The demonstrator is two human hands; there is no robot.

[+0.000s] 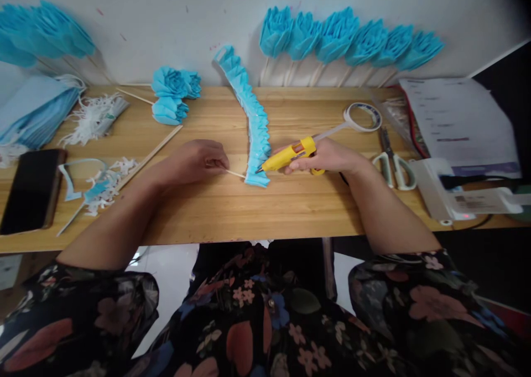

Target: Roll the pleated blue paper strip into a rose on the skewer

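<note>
My left hand is closed round a thin wooden stick. The stick's tip meets the near end of a pleated blue paper strip, which curves away across the table to the wall. In my right hand is a yellow glue gun, gripped by its handle. Its nozzle points down and left, at the strip's near end close to the stick's tip; whether it touches the paper I cannot tell. The strip's far end leans up against the wall.
Finished blue paper flowers on sticks lean along the wall, with smaller flowers lying at left. Scissors, a tape roll and a white power strip are at right. A phone and paper scraps lie at left.
</note>
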